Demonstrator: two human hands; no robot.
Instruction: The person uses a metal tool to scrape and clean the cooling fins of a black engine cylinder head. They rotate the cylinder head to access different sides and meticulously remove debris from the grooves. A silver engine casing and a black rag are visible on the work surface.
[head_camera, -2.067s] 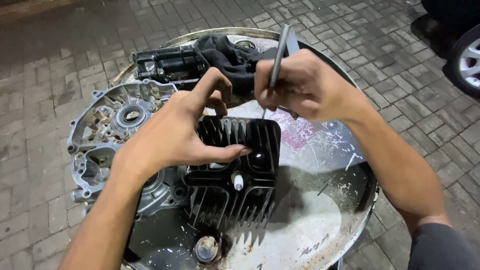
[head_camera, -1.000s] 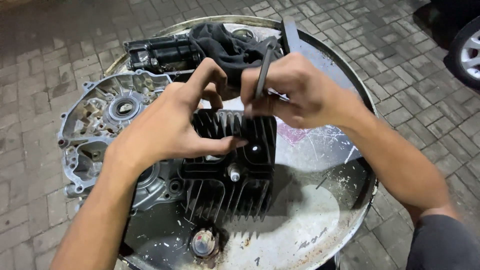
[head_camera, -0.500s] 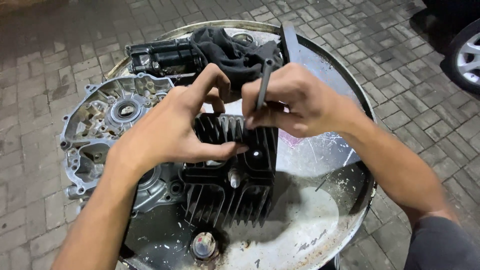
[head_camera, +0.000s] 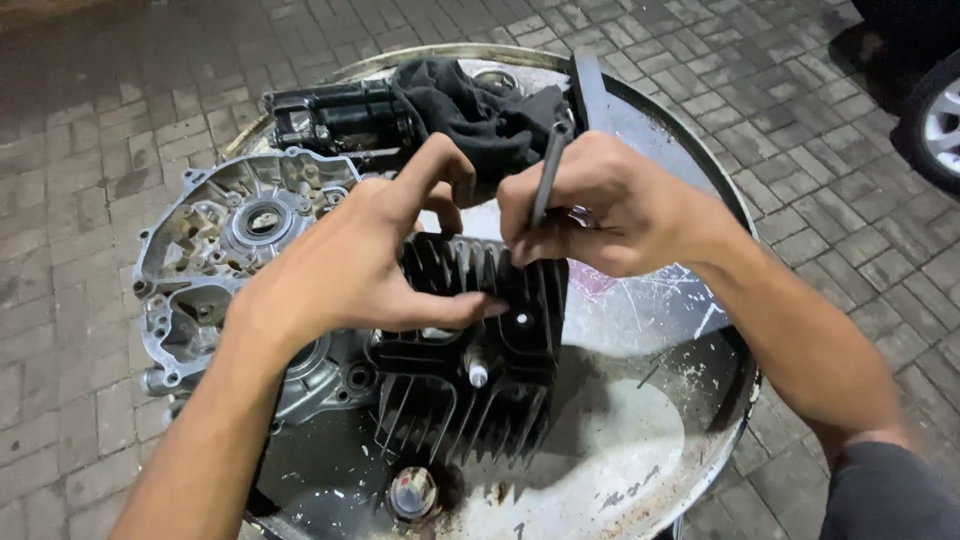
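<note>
- Nearest you, at 6 o'clock on the round metal drum top (head_camera: 640, 470), a rusty bung cap (head_camera: 412, 492) sits in the stained surface, just below the cooling fins.
- Above it lies the black finned cylinder head (head_camera: 470, 380), roughly at the centre of the drum top, fins fanning out toward you and another row of fins standing up along its far edge. A small pale stud (head_camera: 477, 372) pokes up from its middle.
- Your left hand (head_camera: 350, 270) comes in from 7 o'clock and lies flat over the left part of the cylinder head: the thumb is stretched along its top face, the forefinger is arched up and bent toward 12 o'clock, and the other fingers are hidden behind the hand, so their hold cannot be told.
- Your right hand (head_camera: 610, 215) comes in from 4 o'clock and sits over the head's far right corner. Its fingers are curled tight around a slim dark metal tool (head_camera: 545, 185), which stands nearly upright with its lower end down at the far row of fins.
- At 9 o'clock of the head, touching it, lies a grey aluminium engine crankcase (head_camera: 215, 260), open side up, overhanging the drum's left rim.
- Further off, at 12 o'clock, a dark cloth (head_camera: 480, 115) is heaped beside a black engine part (head_camera: 335, 115).
- Beyond the drum is brick paving (head_camera: 130, 110); a car wheel (head_camera: 940, 125) shows at 2 o'clock.
</note>
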